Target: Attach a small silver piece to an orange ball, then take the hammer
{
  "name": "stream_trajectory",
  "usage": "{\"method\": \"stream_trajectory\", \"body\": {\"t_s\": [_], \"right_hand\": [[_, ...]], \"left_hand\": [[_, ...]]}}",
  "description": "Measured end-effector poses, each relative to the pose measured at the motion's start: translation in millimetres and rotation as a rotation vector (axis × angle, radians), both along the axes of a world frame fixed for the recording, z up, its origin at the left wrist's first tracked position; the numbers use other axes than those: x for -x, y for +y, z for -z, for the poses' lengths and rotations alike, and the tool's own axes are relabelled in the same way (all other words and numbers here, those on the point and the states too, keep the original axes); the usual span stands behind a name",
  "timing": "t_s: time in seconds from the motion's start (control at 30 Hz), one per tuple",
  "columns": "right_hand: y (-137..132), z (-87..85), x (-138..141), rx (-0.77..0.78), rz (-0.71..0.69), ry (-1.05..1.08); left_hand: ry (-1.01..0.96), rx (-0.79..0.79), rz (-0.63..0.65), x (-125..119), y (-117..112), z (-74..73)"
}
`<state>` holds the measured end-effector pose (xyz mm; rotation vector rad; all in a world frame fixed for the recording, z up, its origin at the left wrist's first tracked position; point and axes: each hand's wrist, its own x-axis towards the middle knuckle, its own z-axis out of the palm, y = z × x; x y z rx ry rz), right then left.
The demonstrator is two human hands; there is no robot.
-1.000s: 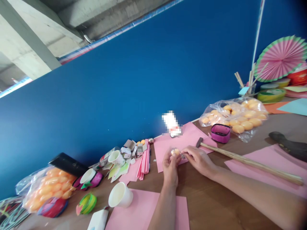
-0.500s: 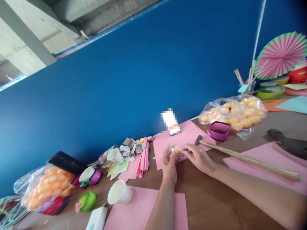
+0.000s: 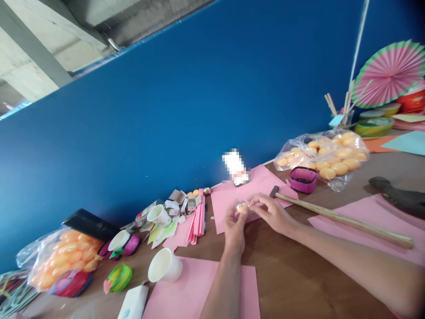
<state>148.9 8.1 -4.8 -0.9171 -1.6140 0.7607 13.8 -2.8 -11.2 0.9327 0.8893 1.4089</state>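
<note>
Visibly, orange ball [image 3: 242,208] in fingertip grip of left hand [image 3: 234,228], right grip [image 3: 271,216] beside, unclear.

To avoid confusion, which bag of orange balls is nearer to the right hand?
The right-side bag, beyond the hammer; the other bag lies at far left, away from the right hand.

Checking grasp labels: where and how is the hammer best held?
Probably the handle at mid-length, coming from above, closing across its width: it is long, slim and lies slantwise, with the dark head at its far-left end. The right forearm runs along its near side.
</note>
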Motion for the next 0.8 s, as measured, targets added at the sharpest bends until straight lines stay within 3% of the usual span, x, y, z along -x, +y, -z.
{"method": "stream_trajectory", "body": {"t_s": [0.23, 0.8], "right_hand": [[4.2, 3.6, -2.0, 0.138, -0.064, 0.067], [4.9, 5.0, -1.9, 0.137, -0.061, 0.047]], "left_hand": [[0.057, -0.005, 0.025, 2.8, 1.2, 3.5], [0.087, -0.062, 0.014, 0.5, 1.4, 2.4]]}}
